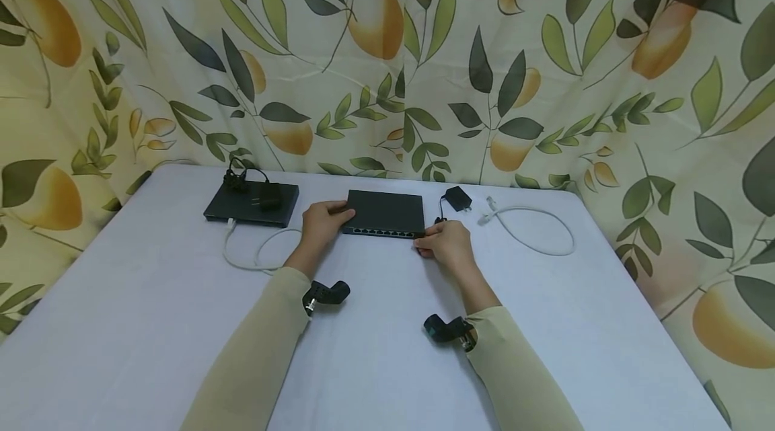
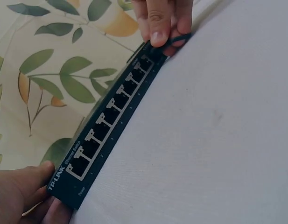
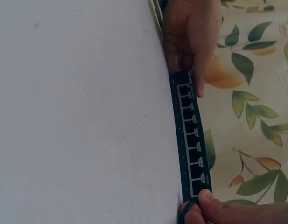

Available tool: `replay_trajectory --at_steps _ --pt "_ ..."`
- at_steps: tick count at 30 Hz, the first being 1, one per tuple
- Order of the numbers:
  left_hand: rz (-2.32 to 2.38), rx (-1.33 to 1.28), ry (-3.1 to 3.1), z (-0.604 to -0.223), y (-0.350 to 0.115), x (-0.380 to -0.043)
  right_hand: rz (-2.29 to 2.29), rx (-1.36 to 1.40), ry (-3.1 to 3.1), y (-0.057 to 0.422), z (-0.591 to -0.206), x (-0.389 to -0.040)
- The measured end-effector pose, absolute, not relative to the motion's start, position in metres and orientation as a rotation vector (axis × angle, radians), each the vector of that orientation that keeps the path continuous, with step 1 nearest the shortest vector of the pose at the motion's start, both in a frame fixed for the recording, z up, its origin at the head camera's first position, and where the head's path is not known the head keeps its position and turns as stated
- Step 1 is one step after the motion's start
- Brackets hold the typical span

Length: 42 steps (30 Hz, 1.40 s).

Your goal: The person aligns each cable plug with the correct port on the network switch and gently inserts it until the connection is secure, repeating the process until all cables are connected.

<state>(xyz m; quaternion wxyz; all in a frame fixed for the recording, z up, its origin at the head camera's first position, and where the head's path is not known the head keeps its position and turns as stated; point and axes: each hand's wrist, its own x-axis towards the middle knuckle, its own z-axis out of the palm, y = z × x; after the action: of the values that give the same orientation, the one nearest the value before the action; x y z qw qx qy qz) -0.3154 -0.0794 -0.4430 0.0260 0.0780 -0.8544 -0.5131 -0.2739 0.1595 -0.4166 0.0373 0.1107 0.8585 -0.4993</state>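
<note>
A dark TP-LINK Ethernet switch [image 1: 385, 212], its row of ports facing front, lies at the table's back middle. My left hand [image 1: 323, 221] grips its left end, thumb over the top edge and fingers beneath in the left wrist view. At the right front corner, my right hand [image 1: 449, 245] pinches the end of a thin dark power cord [image 2: 181, 38] against the switch. The plug tip is hidden by the fingers. Behind that hand lies the black power adapter [image 1: 458, 198], its cord running toward the fingers.
On the left sits another black box [image 1: 218, 206] with a black power adapter [image 1: 266, 197] and coiled cord on top. A white network cable [image 1: 227, 246] is plugged into its front. A loose white network cable [image 1: 554, 253] lies at right. A patterned curtain [image 1: 339, 81] hangs behind the white table.
</note>
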Motion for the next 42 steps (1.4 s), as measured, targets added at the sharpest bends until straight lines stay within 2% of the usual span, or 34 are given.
replay_trajectory --at_steps 14,21,28,42 --pt "-1.584 0.214 -2.578 -0.447 -0.085 -0.310 -1.517 0.335 2.605 0.178 -0.399 -0.272" --pt "-1.582 0.223 -2.601 -0.448 -0.083 -0.310 -1.545 0.357 2.684 0.219 -0.385 -0.272" --pt "-1.580 0.223 -2.601 -0.447 -0.079 -0.310 -1.314 0.438 2.850 0.266 -0.371 -0.282" --pt "-1.587 0.233 -2.605 -0.448 -0.079 -0.311 -1.007 0.494 2.987 0.312 -0.389 -0.303"
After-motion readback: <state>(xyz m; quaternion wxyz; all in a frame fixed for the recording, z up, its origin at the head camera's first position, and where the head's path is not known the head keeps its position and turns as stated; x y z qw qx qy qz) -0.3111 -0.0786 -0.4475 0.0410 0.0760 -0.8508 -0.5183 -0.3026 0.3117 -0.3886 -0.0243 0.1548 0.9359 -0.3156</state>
